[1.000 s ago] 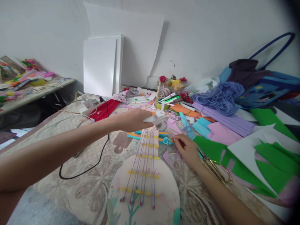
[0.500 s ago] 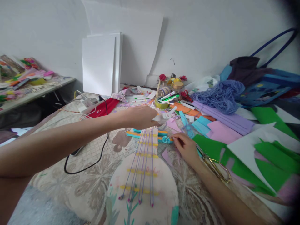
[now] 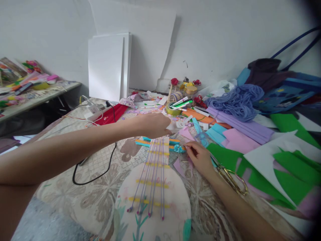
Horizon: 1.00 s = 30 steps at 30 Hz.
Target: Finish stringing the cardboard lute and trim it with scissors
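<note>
A homemade toy guitar (image 3: 154,187) of pale board lies on the cloth, its neck pointing away, with purple yarn strings and yellow bars. Blue and orange strips (image 3: 142,143) cross the head end, one bearing a small blue rosette (image 3: 178,148). My left hand (image 3: 156,124) is closed above that end, its fingertips hidden; a whitish item shows beyond the fingers, too unclear to name. At the right tip of the lower strip, my right hand (image 3: 199,156) pinches with thumb and forefinger. Scissors (image 3: 232,180) with gold handles lie beside my right wrist.
Green felt (image 3: 225,157) and pink and white sheets cover the right side. Purple yarn (image 3: 238,100), a tape roll (image 3: 173,109) with pens and scraps lie at the back. A black cable (image 3: 100,177) loops on the left; white boards (image 3: 107,67) lean on the wall.
My left hand has shifted very slightly to the right, and less of the whitish item shows past it. My right hand keeps its pinch on the strip.
</note>
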Tool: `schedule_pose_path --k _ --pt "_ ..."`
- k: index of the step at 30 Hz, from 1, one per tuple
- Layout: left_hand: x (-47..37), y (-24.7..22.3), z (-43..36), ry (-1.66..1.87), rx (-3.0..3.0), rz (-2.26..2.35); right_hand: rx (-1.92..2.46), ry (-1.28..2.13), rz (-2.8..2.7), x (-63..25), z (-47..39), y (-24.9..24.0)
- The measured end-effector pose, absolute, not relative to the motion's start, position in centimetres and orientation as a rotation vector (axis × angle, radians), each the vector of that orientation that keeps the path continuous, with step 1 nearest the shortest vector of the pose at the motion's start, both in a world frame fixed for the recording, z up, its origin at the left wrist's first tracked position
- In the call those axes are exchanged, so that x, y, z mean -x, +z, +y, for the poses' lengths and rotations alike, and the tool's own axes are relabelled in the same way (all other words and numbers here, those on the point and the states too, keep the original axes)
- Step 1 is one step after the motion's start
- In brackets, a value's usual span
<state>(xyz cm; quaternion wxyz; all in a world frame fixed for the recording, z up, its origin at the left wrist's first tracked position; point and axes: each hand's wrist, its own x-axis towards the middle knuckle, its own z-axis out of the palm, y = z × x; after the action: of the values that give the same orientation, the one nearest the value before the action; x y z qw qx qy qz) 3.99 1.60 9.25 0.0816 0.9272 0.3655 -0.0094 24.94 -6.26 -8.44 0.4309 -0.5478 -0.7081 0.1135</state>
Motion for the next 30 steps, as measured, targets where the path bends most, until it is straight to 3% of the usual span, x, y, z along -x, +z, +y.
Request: schedule_pose_path --k 18,30 --pt "-4.3 10.2 1.0 -0.382 -2.942 1.037 1.347 0.275 -1.769 -25.0 -6.2 -8.7" --pt "-4.5 9.6 1.2 -0.37 -2.956 1.048 1.349 0.265 -1.773 -25.0 -6.2 -8.6"
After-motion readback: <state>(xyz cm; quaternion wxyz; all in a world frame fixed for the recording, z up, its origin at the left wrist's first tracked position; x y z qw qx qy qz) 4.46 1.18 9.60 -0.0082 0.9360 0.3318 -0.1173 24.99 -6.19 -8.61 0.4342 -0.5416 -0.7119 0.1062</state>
